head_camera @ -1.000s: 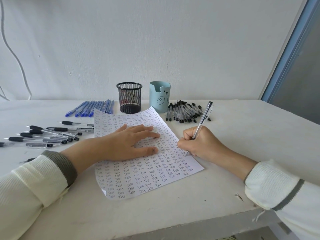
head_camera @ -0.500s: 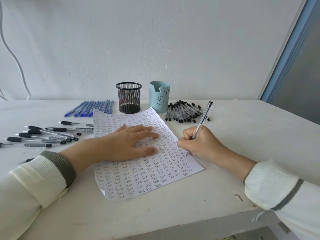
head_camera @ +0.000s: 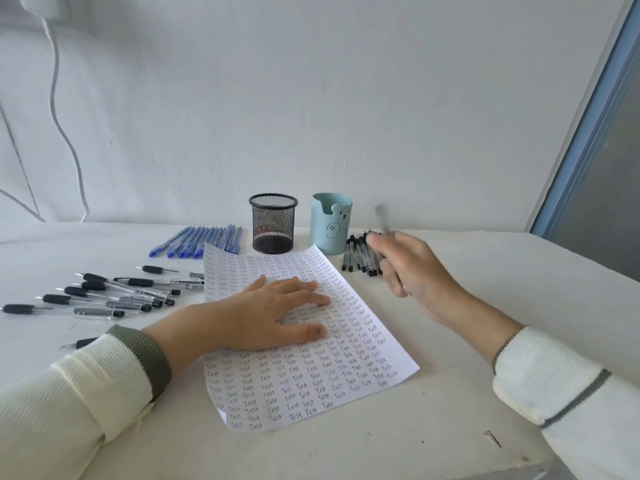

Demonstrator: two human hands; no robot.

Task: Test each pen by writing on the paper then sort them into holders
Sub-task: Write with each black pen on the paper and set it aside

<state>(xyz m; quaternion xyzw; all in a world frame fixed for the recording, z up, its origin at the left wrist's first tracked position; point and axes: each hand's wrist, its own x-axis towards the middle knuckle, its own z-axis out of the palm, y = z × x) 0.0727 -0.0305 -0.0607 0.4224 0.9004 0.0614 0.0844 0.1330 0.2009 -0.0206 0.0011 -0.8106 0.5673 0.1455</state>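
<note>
A white paper (head_camera: 311, 382) covered with rows of the word "Test" lies on the table. My left hand (head_camera: 277, 313) rests flat on it, fingers spread. My right hand (head_camera: 412, 271) is lifted off the paper to its right and grips a clear black-tipped pen (head_camera: 383, 220), which is blurred and points upward. Behind the paper stand a black mesh holder (head_camera: 273, 223) and a light blue bear holder (head_camera: 330, 223). A pile of black pens (head_camera: 358, 254) lies beside the blue holder, just beyond my right hand.
A row of blue pens (head_camera: 201, 241) lies left of the mesh holder. Several black-grip pens (head_camera: 114, 292) are spread at the left. The table's front edge (head_camera: 450, 474) is near. A small screw (head_camera: 491, 438) lies by my right sleeve. The wall stands close behind.
My right hand has lifted the pen off the paper's right edge and moved up and to the right, toward the black pens. My left hand stays on the paper.
</note>
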